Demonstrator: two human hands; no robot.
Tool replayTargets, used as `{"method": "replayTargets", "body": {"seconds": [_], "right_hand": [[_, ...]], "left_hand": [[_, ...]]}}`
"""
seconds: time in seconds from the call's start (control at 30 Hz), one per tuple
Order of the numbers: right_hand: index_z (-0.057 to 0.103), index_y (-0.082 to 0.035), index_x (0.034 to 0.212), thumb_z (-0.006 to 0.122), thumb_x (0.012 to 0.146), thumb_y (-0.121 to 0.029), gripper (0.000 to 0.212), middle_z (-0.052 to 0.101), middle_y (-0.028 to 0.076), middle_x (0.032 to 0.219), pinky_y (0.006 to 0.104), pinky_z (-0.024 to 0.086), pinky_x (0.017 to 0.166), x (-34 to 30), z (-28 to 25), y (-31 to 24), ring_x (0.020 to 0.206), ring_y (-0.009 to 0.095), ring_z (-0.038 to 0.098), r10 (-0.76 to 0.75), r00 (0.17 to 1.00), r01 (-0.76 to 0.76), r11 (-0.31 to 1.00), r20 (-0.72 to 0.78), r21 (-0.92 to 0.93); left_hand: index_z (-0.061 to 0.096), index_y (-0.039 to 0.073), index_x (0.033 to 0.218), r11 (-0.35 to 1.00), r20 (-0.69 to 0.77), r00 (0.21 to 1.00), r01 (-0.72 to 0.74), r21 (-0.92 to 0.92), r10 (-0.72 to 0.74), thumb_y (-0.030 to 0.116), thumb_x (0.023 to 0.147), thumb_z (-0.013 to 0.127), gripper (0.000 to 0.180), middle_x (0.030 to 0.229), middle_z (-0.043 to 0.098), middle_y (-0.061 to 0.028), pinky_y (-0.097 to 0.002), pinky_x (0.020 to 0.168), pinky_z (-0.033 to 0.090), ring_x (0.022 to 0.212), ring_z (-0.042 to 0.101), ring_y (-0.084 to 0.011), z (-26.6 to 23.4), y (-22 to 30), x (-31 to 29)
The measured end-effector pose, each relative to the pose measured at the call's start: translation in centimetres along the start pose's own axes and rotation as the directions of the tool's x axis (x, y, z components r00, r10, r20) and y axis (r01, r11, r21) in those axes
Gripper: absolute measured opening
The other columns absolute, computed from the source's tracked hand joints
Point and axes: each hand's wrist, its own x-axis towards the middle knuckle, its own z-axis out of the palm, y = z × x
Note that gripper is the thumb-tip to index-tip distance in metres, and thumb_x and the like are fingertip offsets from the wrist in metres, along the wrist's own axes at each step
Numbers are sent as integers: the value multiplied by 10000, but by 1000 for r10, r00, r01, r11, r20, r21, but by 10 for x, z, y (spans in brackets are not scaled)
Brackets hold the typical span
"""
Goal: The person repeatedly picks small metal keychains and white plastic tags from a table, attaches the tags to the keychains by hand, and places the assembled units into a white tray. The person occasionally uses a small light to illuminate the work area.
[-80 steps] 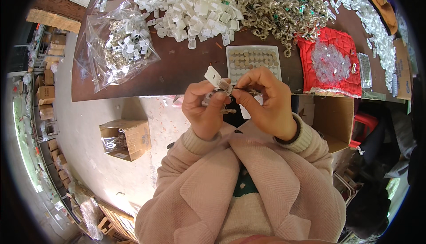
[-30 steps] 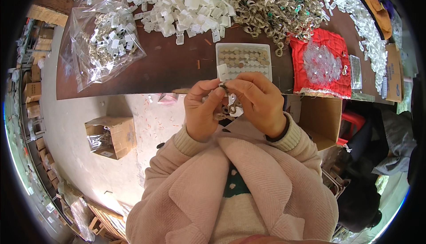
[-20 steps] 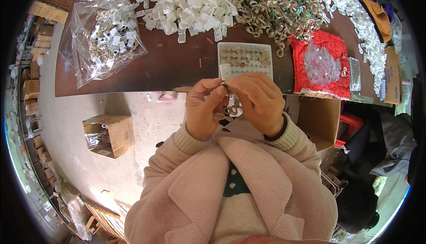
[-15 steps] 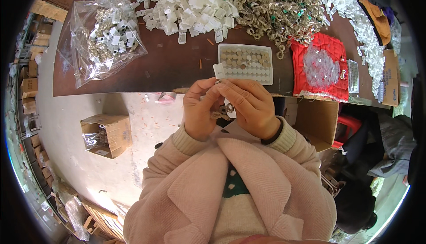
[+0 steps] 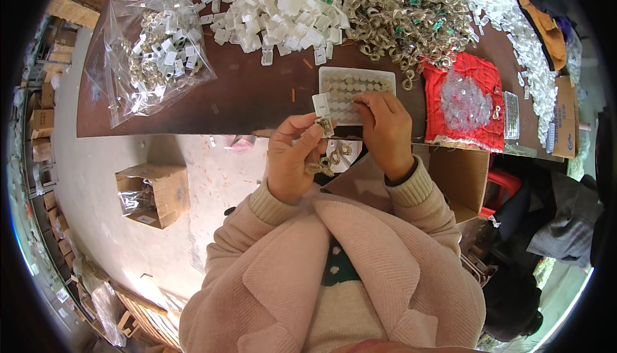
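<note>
My left hand (image 5: 292,157) is closed on a small white battery case (image 5: 321,104) with its lid swung up. A small part shows in the case's lower half, and a coiled clear wire (image 5: 335,154) hangs from it beside my fingers. My right hand (image 5: 387,128) reaches over the right part of a white tray (image 5: 340,119) with rows of round button cells (image 5: 350,84). Its thumb and fingertips are pinched together at the tray; what lies between them is hidden.
Behind the tray are heaps of white plastic cases (image 5: 276,12) and coiled wires with green boards (image 5: 405,19). A clear bag (image 5: 160,57) of finished-looking pieces lies left. On the right, a red cloth (image 5: 466,131) bears clear bits. A cardboard box (image 5: 170,192) stands on the floor.
My right hand has left the battery case and moved right and forward to the tray. The left hand stays nearly in place, still holding the case, whose inside now shows.
</note>
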Motion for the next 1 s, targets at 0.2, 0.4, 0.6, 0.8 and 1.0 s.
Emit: {"method": "replayTargets", "body": {"seconds": [0.2, 0.4, 0.6, 0.8, 1.0], "right_hand": [[698, -23, 940, 698, 823, 77, 154, 696, 120, 894, 323, 541, 703, -1, -18, -31, 791, 259, 678, 22, 1000, -16, 953, -18, 303], [687, -26, 936, 703, 815, 61, 150, 687, 118, 876, 351, 542, 697, 2, -32, -37, 791, 287, 673, -4, 998, 24, 959, -70, 282], [675, -39, 924, 707, 813, 11, 126, 673, 102, 862, 380, 530, 670, -1, -50, -35, 767, 317, 653, -39, 996, 60, 948, -74, 312], [698, -19, 975, 730, 799, -14, 179, 681, 117, 911, 373, 528, 702, -11, -62, -40, 795, 312, 661, -56, 997, 73, 895, -52, 439], [713, -16, 1037, 742, 805, -40, 234, 673, 151, 993, 380, 528, 771, -31, -66, -59, 869, 316, 663, -109, 989, 144, 882, -104, 448]], "left_hand": [[640, 33, 1099, 999, 48, 999, -15, -29, 16, 22, 942, 666, 160, 928, 685, -70, -213, 624, 520, 721, 615, -89, 14, 0, -2], [653, 63, 1098, 997, 73, 996, -62, 55, 58, 74, 949, 670, 150, 915, 674, -21, -180, 564, 434, 676, 559, -68, 35, -2, -8], [659, 73, 1098, 995, 103, 995, -14, 99, 4, 92, 956, 665, 143, 914, 672, -7, -185, 566, 444, 679, 565, -66, 43, -5, -11], [657, 46, 1100, 999, 121, 992, 45, -2, -44, 63, 959, 653, 142, 896, 674, -13, -191, 598, 482, 692, 581, -58, 45, -2, -23], [646, 72, 1113, 1000, 158, 987, -24, 17, 21, 106, 990, 612, 132, 924, 664, 7, -189, 577, 463, 708, 564, -41, 47, -7, -40]]}}
